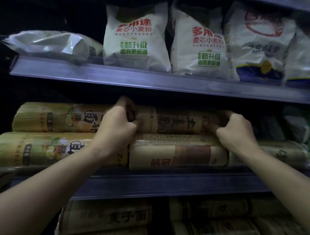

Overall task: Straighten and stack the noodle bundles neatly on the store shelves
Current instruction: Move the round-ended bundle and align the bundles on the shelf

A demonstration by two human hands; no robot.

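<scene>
On the middle shelf [148, 184] lie long paper-wrapped noodle bundles in two layers. A tan upper noodle bundle [178, 120] lies lengthwise on a beige bundle with a brown band [177, 152]. My left hand [118, 119] grips its left end, fingers curled over the top. My right hand [235, 128] grips its right end the same way. To the left, two yellow-green bundles are stacked, the upper [55, 117] on the lower [39, 149]. Another bundle [276, 151] lies at the lower right, partly hidden by my right wrist.
The shelf above holds white flour bags [136, 39], one bag lying flat at the left [53, 43]. Its front rail [152, 80] hangs close over the upper bundles. Below, more noodle bundles [112, 217] fill the lowest shelf. Dark packets [294, 125] stand at the far right.
</scene>
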